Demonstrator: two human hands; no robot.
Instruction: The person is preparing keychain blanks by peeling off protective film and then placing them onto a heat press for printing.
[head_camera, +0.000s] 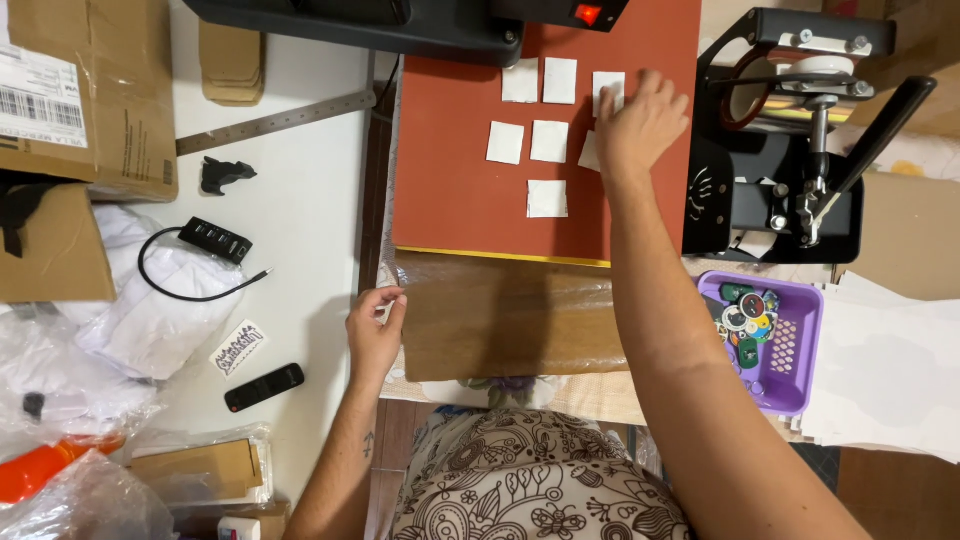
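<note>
White table (310, 215) bearing steel ruler (275, 122), black remote (264, 387), cardboard boxes (90, 95).

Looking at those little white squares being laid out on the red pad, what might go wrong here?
The right hand rests over the white squares on the red pad; a sweep of the wrist might knock the neat rows askew. The press head hangs just above the back row and may be hot, so knuckles seem at risk. The left hand pinches the brown sheet, which might slide.

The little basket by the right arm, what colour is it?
Purple. The basket shows in the head view, holding small round badges.
</note>
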